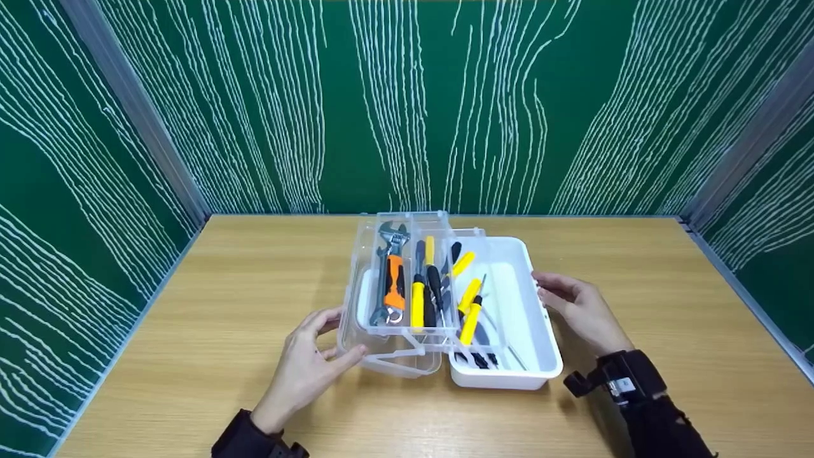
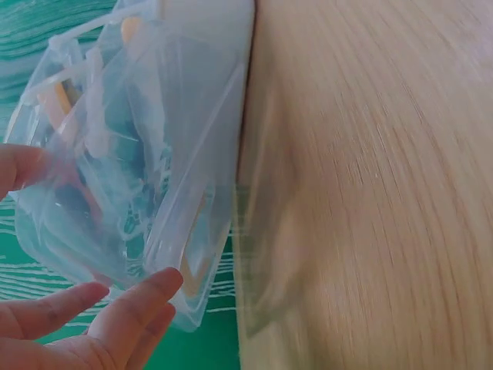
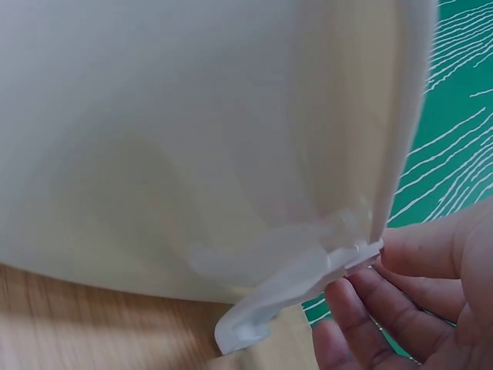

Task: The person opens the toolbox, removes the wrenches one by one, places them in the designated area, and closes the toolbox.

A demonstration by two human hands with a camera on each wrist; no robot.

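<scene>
A white toolbox [image 1: 547, 356] sits on the table with its clear lid [image 1: 397, 364] swung over to the left. Clear lift-up trays [image 1: 413, 331] are spread between them. One tray holds an adjustable wrench [image 1: 394, 283] with an orange and black grip, a grey wrench [image 1: 380, 280] and several yellow and black screwdrivers [image 1: 417, 302]. More yellow-handled screwdrivers [image 1: 470, 321] lie lower, in the white base. My left hand [image 1: 311, 356] holds the lid's near left corner, thumb and fingers on either side. On the right wall, my right hand [image 1: 582, 312] pinches the white latch [image 3: 296, 289].
The wooden table [image 1: 210, 305] extends to both sides of the toolbox and in front of it. Green panels with white wavy lines [image 1: 445, 114] enclose the back and sides, joined by grey metal posts [image 1: 140, 108].
</scene>
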